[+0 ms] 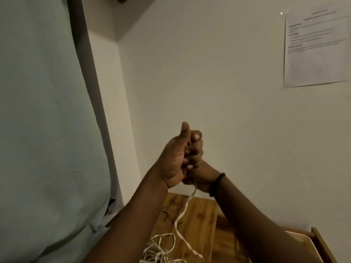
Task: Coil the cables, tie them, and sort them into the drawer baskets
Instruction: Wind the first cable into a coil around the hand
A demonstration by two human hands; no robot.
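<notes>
My left hand (173, 160) and my right hand (195, 150) are raised together in front of the wall, pressed against each other. Both have fingers curled round a white cable (182, 213), and my left thumb points up. The cable hangs from under my hands down to a loose tangle (161, 251) on the wooden top (201, 215). How the cable runs inside my fists is hidden. A few short black ties (167, 219) lie on the wood beside the hanging strand.
An open wooden drawer (321, 238) with a pale basket (298, 238) inside shows at the lower right, partly behind my right forearm. A printed sheet (315, 50) is stuck on the wall. A pale green panel (38, 111) fills the left.
</notes>
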